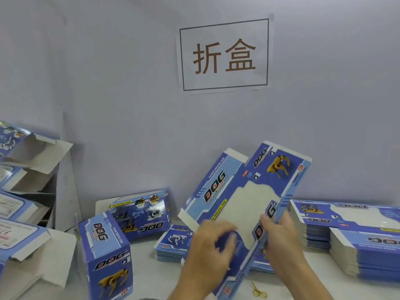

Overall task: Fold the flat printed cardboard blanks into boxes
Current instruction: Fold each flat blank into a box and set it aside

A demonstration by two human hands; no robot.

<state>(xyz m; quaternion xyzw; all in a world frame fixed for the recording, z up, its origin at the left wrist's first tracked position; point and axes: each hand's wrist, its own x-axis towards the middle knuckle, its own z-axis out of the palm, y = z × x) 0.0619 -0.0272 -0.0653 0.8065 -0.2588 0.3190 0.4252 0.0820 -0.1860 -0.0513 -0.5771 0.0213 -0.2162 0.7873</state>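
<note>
above the table (151, 269), 2 hands (207, 245) grip 1 blank (244, 191).

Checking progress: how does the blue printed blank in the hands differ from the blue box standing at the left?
The blue printed cardboard blank is flat and tilted in the air, held by both hands; the upright blue cardboard box is folded into shape and stands untouched on the table. Both show the same DOG print and yellow robot dog.

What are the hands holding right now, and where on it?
Both hold one cardboard blank by its near end: left hand on the lower flap, right hand on its right edge.
</note>
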